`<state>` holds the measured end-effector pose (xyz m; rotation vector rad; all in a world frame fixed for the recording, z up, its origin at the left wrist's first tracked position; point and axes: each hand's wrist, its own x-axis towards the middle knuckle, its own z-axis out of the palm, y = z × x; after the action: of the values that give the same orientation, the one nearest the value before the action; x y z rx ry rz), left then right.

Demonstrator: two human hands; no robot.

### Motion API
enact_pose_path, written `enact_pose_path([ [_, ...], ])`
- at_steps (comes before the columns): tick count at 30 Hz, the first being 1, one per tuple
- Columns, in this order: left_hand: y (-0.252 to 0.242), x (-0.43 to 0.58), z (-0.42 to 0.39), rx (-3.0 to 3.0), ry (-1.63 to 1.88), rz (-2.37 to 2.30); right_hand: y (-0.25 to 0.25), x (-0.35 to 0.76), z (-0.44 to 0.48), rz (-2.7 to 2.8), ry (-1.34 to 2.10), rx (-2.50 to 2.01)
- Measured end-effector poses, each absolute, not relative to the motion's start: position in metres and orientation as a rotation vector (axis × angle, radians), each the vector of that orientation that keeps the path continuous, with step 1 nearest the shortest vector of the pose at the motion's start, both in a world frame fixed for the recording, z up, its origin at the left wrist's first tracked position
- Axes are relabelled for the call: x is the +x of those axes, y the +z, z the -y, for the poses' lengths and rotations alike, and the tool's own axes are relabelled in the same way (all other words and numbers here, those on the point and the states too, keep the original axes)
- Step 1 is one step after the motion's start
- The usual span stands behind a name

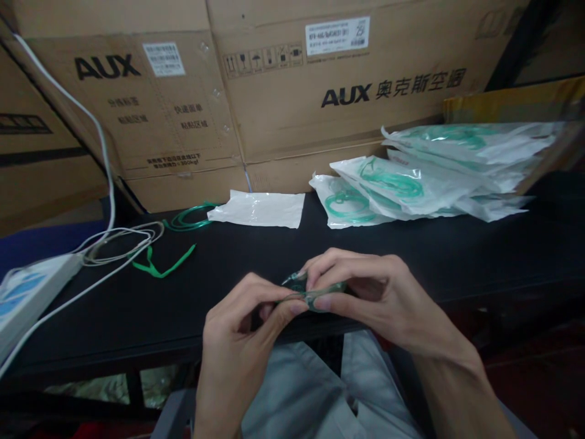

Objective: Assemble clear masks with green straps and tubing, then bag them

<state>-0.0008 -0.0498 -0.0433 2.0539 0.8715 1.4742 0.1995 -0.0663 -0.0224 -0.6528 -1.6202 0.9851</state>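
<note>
A small translucent green plastic piece [315, 299] is held over the front edge of the black table, mostly covered by fingers, so its full shape is hidden. My right hand [379, 286] grips it between the thumb and bent fingers. From the other side, my left hand [251, 323] pinches its left end between thumb and index finger. Both sets of fingertips almost meet. Beyond my left hand lie a green strap [159, 269] and a coil of green tubing [189, 218]. A flat white pouch [258, 209] rests behind my hands.
Clear-and-white packets with green tubing [393, 180] are piled at the back right. Large cardboard boxes [274, 116] stand along the table's [393, 244] rear. At left are a white power strip [41, 292] and looping white cables [105, 158]. My lap is below the table edge.
</note>
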Motion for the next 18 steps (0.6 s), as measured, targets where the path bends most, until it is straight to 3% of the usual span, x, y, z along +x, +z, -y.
enact_pose_path([
  [10,-0.041,0.0,0.049,2.071,1.453,-0.857,-0.027,0.202,0.059,1.399,1.214,-0.728],
  [18,-0.046,0.001,0.045,1.996,1.633,-0.916,-0.03,0.184,0.058,1.382,0.899,-0.824],
])
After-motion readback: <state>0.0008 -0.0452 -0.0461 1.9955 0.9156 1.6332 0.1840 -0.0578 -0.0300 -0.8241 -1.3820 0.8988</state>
